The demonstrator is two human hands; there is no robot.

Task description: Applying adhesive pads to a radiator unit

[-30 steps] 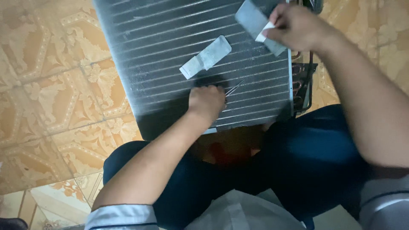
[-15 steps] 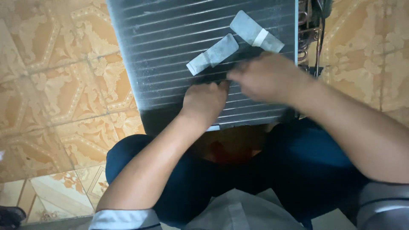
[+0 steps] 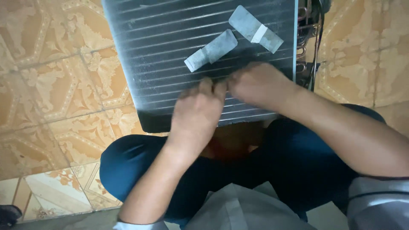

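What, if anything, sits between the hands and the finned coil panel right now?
Nothing visible. Both the left hand and the right hand rest directly on the finned coil panel, fingertips meeting near its lower middle. The two grey strips lie farther up the panel, clear of both hands.

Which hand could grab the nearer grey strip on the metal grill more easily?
Probably the left hand. Its fingertips lie on the finned panel just below the nearer grey strip. The right hand sits off to the side.
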